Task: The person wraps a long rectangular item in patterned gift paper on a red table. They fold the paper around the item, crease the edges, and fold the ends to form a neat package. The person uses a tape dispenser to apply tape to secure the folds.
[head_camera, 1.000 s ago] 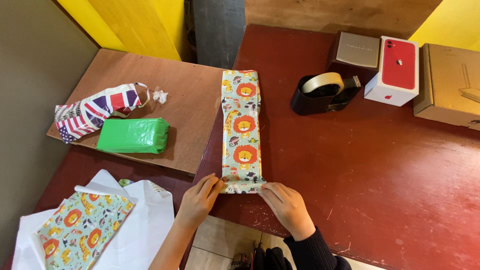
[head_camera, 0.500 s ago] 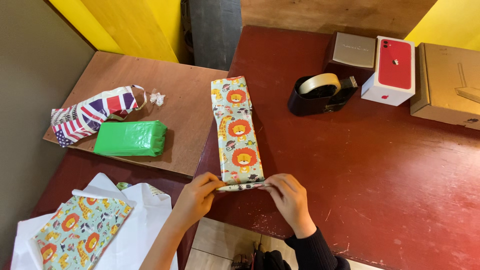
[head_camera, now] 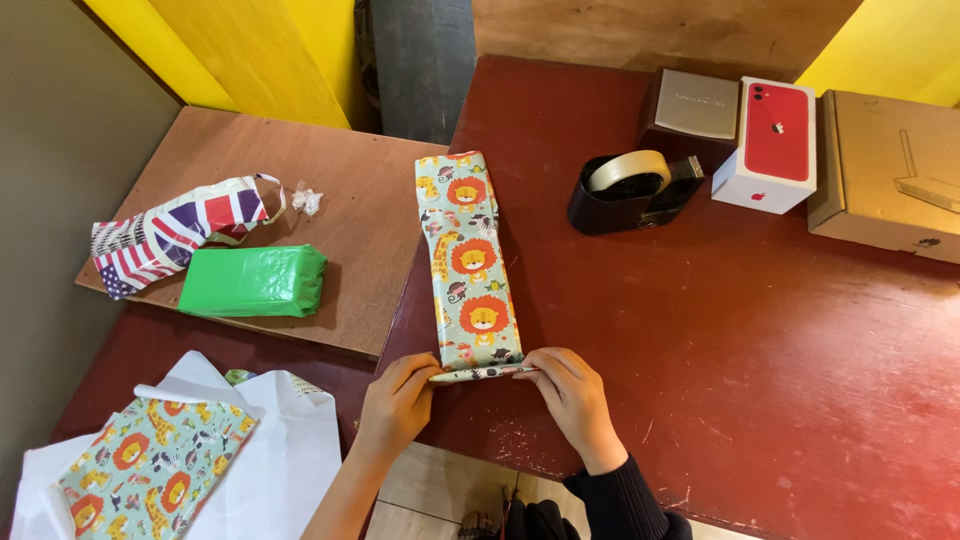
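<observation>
Left hand (head_camera: 395,405): grip pinched on the near flap of the wrapped parcel (head_camera: 465,262); right hand (head_camera: 572,400): grip pinched on the same flap from the other side; black tape dispenser (head_camera: 630,188) holding a roll of clear tape; parcel long, narrow, in pale lion-print paper, lying lengthwise on the red surface (head_camera: 750,330), near end at the edge.

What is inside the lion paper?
Only the lion paper shows, wrapped around something long and box-shaped. The thing inside is fully covered. The left hand and right hand pinch the flap at the near end.
</observation>
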